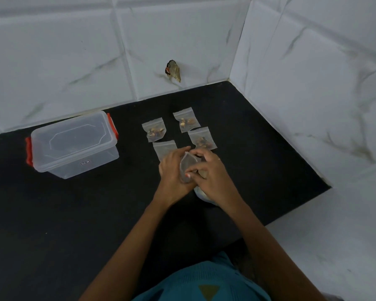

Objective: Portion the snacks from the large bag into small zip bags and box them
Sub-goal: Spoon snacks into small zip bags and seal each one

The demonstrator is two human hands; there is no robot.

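At counter centre, left hand (171, 170) grips zip bag (186, 167), fingers curled round it. Right hand (212, 172) pinches same bag, thumb on front. Big bag (201, 194) under right wrist, mostly hidden. Just beyond hands: empty bag (163, 147), three filled bags (154, 129). Left, well apart: lidded box (74, 144), red clasps, on black counter (74, 213).

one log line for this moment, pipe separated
left hand: holds small zip bag | right hand: pinches same bag | filled bags: three on counter | box: lid on
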